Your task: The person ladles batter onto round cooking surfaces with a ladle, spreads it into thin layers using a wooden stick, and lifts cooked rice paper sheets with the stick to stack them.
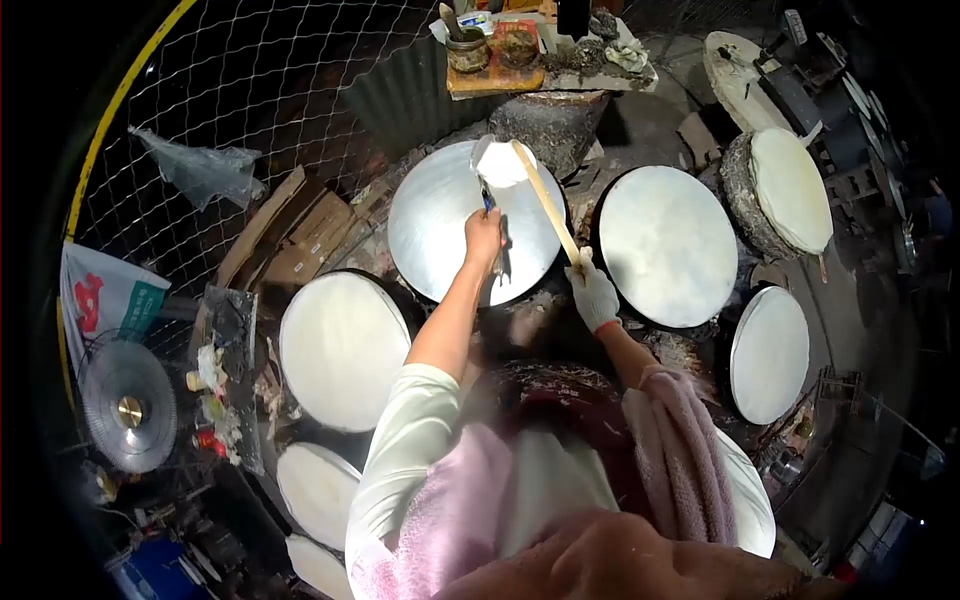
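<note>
Grip, gloved, closed around wooden stick

Two hands hold one ladle and one wooden stick, with one shiny metal disc beneath the fingers, three pale discs to their left, three more pale discs to their right, and one fan farther left.

Free room lies over the left of the metal plate; the wooden stick obstructs its right, the ladle its far edge.
</note>
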{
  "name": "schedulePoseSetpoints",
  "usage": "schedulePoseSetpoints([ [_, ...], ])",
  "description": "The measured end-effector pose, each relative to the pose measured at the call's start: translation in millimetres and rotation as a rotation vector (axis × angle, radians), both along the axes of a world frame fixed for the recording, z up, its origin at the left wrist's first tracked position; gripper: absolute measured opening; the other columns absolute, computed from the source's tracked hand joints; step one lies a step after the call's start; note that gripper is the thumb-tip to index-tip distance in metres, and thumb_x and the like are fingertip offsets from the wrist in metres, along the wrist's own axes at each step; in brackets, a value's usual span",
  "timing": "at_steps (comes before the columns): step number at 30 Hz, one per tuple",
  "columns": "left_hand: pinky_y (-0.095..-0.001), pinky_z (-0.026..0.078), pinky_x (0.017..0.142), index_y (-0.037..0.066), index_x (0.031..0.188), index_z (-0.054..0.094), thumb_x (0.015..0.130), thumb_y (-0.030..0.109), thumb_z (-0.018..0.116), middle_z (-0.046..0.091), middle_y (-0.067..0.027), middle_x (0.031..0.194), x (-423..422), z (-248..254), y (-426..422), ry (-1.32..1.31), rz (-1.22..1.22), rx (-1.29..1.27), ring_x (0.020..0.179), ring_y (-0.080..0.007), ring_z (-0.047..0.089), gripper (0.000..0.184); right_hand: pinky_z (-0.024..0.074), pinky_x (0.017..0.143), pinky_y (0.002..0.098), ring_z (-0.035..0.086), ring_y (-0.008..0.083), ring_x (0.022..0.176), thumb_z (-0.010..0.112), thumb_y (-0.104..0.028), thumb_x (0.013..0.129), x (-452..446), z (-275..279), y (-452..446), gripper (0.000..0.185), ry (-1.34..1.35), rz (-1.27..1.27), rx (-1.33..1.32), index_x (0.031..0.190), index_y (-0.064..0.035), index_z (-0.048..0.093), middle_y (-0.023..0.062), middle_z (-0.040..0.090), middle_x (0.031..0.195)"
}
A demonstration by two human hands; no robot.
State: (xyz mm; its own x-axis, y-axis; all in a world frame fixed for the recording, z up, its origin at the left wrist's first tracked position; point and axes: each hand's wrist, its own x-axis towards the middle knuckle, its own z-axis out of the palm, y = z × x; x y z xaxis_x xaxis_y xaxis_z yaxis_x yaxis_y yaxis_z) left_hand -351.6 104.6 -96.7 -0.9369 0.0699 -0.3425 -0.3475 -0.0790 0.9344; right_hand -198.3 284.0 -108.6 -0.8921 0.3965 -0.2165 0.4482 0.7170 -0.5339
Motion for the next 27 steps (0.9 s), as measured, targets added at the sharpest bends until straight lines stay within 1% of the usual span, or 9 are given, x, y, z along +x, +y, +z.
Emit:
schedulePoseSetpoints([
  [5, -0.0383, 0.049, 0.069, -0.004, 0.110, 0.055, 0.087, 0.016, 0.059, 0.064, -0.0202, 0.079, 9.8, -0.4, -61.5, 0.345, 0.009, -0.620, 0.071, -0.0318, 0.063, 0.031, 0.0462, 0.072, 0.0227, 0.056, 0.0100, 0.079, 0.062, -0.027, 0.089, -26.2, -27.3, -50.4, 0.043, 0.172, -0.213, -0.763, 0.122, -0.0001, 0.057, 0.0011, 0.062, 0.088],
  [7, -0.0369, 0.048, 0.065, -0.003, 0.115, 0.052, 0.087, 0.014, 0.060, 0.063, -0.0188, 0.079, 18.8, 9.4, -84.5, 0.505, 0.061, -0.612, 0.068, -0.0296, 0.062, 0.033, 0.0479, 0.072, 0.0259, 0.061, 0.0147, 0.079, 0.063, -0.027, 0.088, -38.5, -4.8, -68.5, 0.042, 0.057, -0.257, -0.865, 0.121, -0.0016, 0.058, 0.0056, 0.067, 0.089],
  [11, -0.0352, 0.049, 0.065, -0.004, 0.118, 0.050, 0.089, 0.015, 0.060, 0.062, -0.0174, 0.079, 35.0, 31.0, -133.8, 0.588, 0.120, -0.658, 0.066, -0.0264, 0.061, 0.037, 0.0479, 0.086, 0.0354, 0.062, 0.0292, 0.105, 0.059, -0.034, 0.088, -50.7, 44.5, -47.8, 0.047, -0.170, -0.096, -0.129, 0.128, -0.0103, 0.053, 0.0202, 0.062, 0.114],
  [13, -0.0365, 0.049, 0.065, -0.004, 0.116, 0.049, 0.090, 0.015, 0.058, 0.061, -0.0190, 0.077, 35.5, 23.7, -157.7, 0.842, 0.183, -0.769, 0.067, -0.0274, 0.061, 0.034, 0.0474, 0.087, 0.0342, 0.062, 0.0290, 0.104, 0.057, -0.035, 0.088, -32.7, -63.3, -22.7, 0.047, 0.388, -0.161, -0.242, 0.128, -0.0097, 0.053, 0.0198, 0.063, 0.112],
  [18, -0.0272, 0.041, 0.050, -0.001, 0.103, 0.054, 0.093, 0.014, 0.055, 0.052, -0.0022, 0.064, 59.7, 28.4, -182.1, 0.469, 0.085, -0.638, 0.054, -0.0111, 0.049, 0.018, 0.0493, 0.076, 0.0339, 0.066, 0.0260, 0.085, 0.057, -0.042, 0.088, -64.8, -18.8, -73.0, 0.045, 0.025, -0.098, -0.700, 0.120, -0.0118, 0.059, 0.0167, 0.067, 0.094],
  [21, -0.0226, 0.033, 0.043, 0.000, 0.098, 0.054, 0.095, 0.015, 0.053, 0.046, 0.0035, 0.060, 90.3, 40.0, -190.5, 0.319, 0.121, -0.489, 0.048, -0.0038, 0.041, 0.015, 0.0505, 0.074, 0.0377, 0.065, 0.0322, 0.083, 0.056, -0.043, 0.088, -73.2, 27.3, -52.0, 0.040, -0.088, 0.111, -0.221, 0.118, -0.0166, 0.060, 0.0186, 0.067, 0.093],
  [22, -0.0213, 0.029, 0.041, 0.001, 0.098, 0.054, 0.096, 0.015, 0.050, 0.043, 0.0047, 0.059, 101.7, 44.4, -193.5, 0.289, 0.156, -0.444, 0.045, -0.0027, 0.037, 0.014, 0.0492, 0.070, 0.0330, 0.063, 0.0164, 0.081, 0.055, -0.025, 0.092, -79.8, 42.4, -40.3, 0.037, -0.151, 0.197, -0.052, 0.122, -0.0054, 0.056, 0.0109, 0.067, 0.093],
  [25, -0.0213, 0.029, 0.039, 0.002, 0.096, 0.053, 0.096, 0.013, 0.049, 0.041, 0.0047, 0.058, 129.8, 46.4, -204.2, 0.280, 0.265, -0.513, 0.043, -0.0035, 0.036, 0.012, 0.0450, 0.083, 0.0276, 0.059, 0.0138, 0.091, 0.055, -0.018, 0.090, -68.6, -34.0, 7.2, 0.033, 0.305, -0.068, -0.460, 0.119, -0.0027, 0.057, 0.0062, 0.065, 0.096],
  [27, -0.0214, 0.029, 0.039, 0.002, 0.094, 0.052, 0.096, 0.013, 0.049, 0.041, 0.0047, 0.058, 143.4, 37.9, -212.5, 0.278, 0.292, -0.531, 0.043, -0.0037, 0.036, 0.012, 0.0463, 0.080, 0.0290, 0.061, 0.0185, 0.088, 0.058, -0.027, 0.090, -74.7, -22.2, -6.2, 0.039, 0.093, 0.150, -0.511, 0.118, -0.0004, 0.058, 0.0095, 0.067, 0.099],
])
